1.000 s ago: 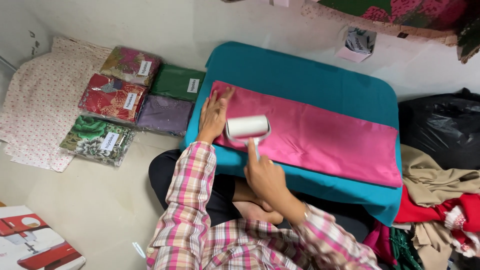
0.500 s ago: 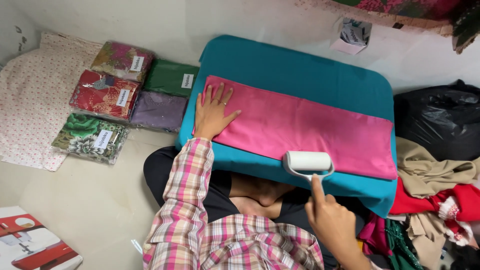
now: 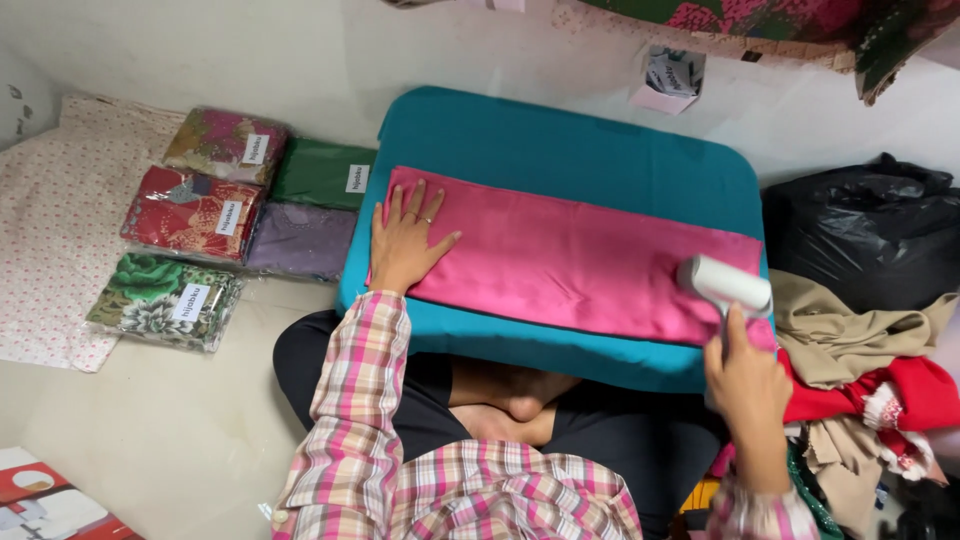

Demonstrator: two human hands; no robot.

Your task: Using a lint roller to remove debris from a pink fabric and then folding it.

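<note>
Far to the left, five flat cloth packs in clear wrap lay side by side on the floor, each with a small white label. Next, the left hand lay flat with its fingers spread wide on the long pink cloth, likely to keep it from sliding. The pink cloth lay smooth along the teal padded board over the person's lap. At the cloth's right end, the right hand had its fingers closed around the handle of a white lint roller, with the roller head touching the cloth. The hand hid most of the handle. The black plastic bag and the pile of loose clothes were cut off at the right edge.
</note>
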